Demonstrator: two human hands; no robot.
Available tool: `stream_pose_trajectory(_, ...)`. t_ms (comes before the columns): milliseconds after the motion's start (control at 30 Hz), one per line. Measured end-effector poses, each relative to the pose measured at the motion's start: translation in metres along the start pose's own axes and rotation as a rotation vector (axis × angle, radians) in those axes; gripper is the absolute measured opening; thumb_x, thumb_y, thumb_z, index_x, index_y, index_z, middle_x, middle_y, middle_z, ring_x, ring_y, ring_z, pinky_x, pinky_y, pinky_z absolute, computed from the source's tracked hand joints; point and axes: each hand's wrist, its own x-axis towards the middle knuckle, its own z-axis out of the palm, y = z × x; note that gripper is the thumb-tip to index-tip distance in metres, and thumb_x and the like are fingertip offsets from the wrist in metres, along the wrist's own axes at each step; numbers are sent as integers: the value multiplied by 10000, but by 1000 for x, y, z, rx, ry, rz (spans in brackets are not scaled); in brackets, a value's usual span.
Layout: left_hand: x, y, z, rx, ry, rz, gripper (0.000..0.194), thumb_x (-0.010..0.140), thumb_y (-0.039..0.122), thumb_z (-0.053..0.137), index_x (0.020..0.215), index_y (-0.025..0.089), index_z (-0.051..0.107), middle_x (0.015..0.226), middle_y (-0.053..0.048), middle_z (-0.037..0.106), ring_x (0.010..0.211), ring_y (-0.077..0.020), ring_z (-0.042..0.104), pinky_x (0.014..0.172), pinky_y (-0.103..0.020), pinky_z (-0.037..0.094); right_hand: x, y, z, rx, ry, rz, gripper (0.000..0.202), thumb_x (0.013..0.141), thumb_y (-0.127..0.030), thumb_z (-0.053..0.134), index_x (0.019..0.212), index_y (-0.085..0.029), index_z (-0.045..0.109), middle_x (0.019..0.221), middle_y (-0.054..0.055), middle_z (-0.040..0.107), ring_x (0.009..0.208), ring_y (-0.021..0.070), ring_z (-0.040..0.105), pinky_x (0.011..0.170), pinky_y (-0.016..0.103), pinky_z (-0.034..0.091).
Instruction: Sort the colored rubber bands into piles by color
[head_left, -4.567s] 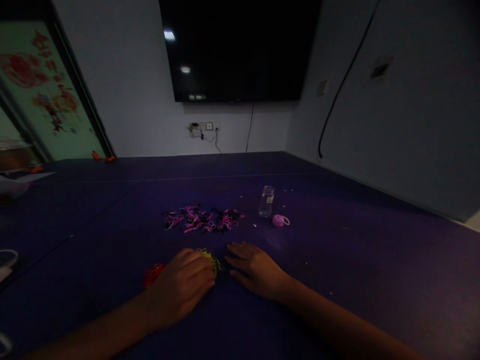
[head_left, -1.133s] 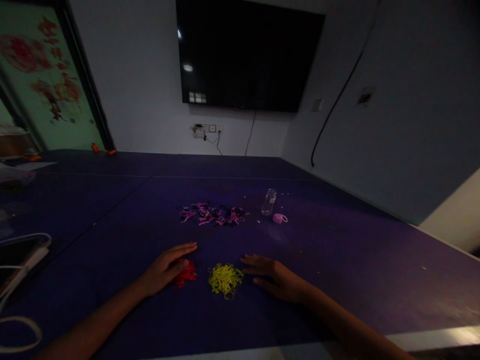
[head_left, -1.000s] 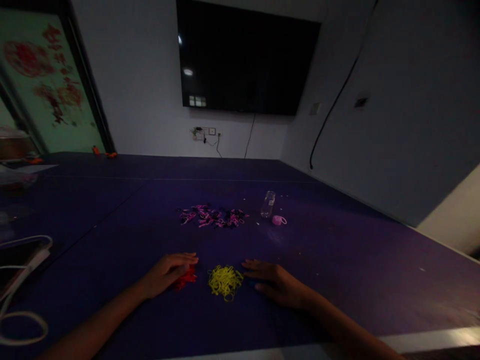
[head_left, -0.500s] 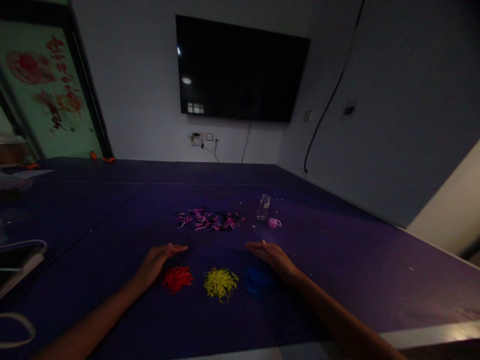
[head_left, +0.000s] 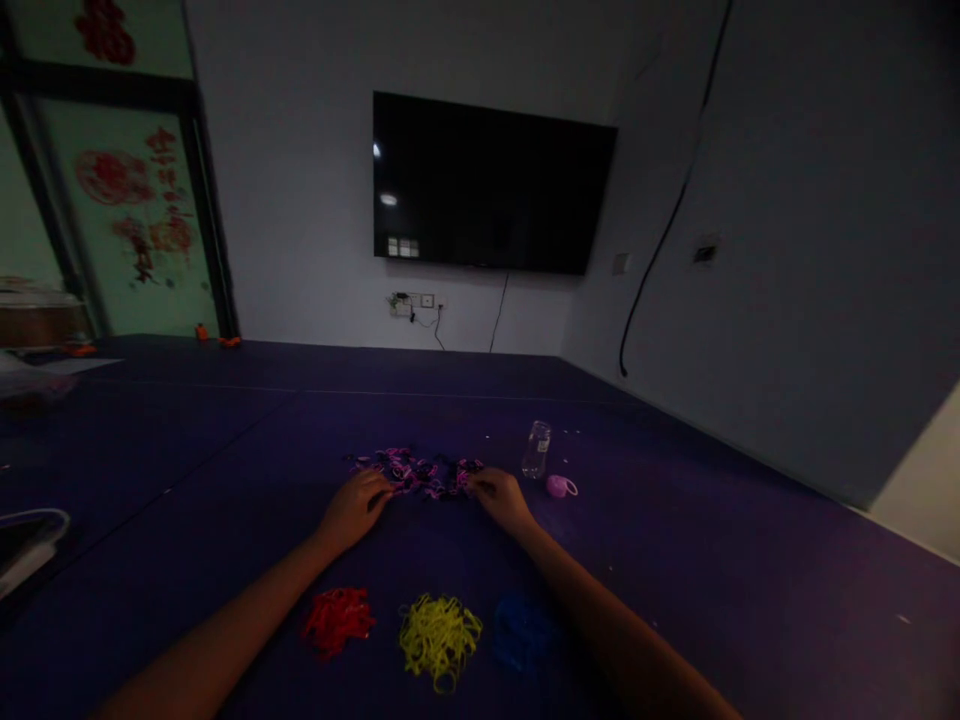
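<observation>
You have a lane of open tabletop (head_left: 427, 555) between your left hand (head_left: 354, 510) and right hand (head_left: 501, 497), running back from the mixed bands (head_left: 409, 474) to the yellow pile (head_left: 439, 632). The red pile (head_left: 337, 620) and blue pile (head_left: 521, 632) flank it, with narrow gaps between. To your right, the bottle (head_left: 536, 450) and cap (head_left: 557, 487) obstruct a low sweep; past them you have wide room.

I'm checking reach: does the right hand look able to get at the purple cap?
Probably yes: the right hand is near the purple cap, and the clear bottle leaves the path between free.
</observation>
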Motion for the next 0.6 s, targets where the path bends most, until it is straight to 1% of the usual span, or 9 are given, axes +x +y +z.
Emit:
stream_pose_trajectory(67, -3, -1, 1, 74, -58, 105, 175, 844, 247, 514, 803, 184, 672, 845, -68, 679, 853, -199, 609, 803, -356, 486, -4, 1, -2, -139, -78, -103, 195, 813, -280, 543, 809, -183, 712, 790, 65, 692, 722, 183, 621, 692, 304, 489)
stream_pose_trajectory(100, -4, -2, 1, 101, -74, 133, 180, 854, 238, 501, 813, 180, 667, 853, -69, 676, 854, -197, 606, 795, -351, 487, -6, 0, -3, -193, -107, -133, 187, 814, -236, 533, 838, -185, 711, 834, 70, 696, 769, 187, 627, 729, 311, 490)
stream_pose_trajectory(200, -5, -4, 2, 135, -92, 169, 185, 871, 227, 482, 837, 180, 658, 859, -66, 673, 850, -190, 601, 778, -340, 488, -13, -5, -4, -283, -158, -143, 226, 801, -151, 521, 922, -196, 706, 969, 75, 693, 905, 198, 623, 839, 336, 475)
stream_pose_trajectory(367, -6, -5, 4, 125, -103, 209, 192, 886, 237, 471, 884, 186, 656, 878, -60, 677, 862, -187, 601, 779, -339, 489, -17, -20, -2, -341, -241, -135, 311, 816, -119, 476, 997, -241, 696, 1013, 46, 693, 962, 201, 612, 879, 348, 466)
stream_pose_trajectory(500, -9, 0, 4, 118, -109, 205, 204, 896, 260, 467, 913, 196, 660, 890, -57, 679, 865, -184, 605, 770, -336, 496, -20, -26, 1, -335, -250, -129, 313, 822, -129, 472, 1014, -233, 696, 1042, 52, 691, 972, 211, 616, 882, 360, 473)
stream_pose_trajectory(600, -11, 5, 4, 117, -147, 228, 209, 903, 257, 461, 948, 207, 659, 917, -54, 683, 879, -182, 606, 766, -331, 498, -22, -25, 3, -320, -256, -140, 322, 821, -122, 463, 1008, -234, 700, 1054, 49, 690, 975, 211, 621, 883, 366, 480)
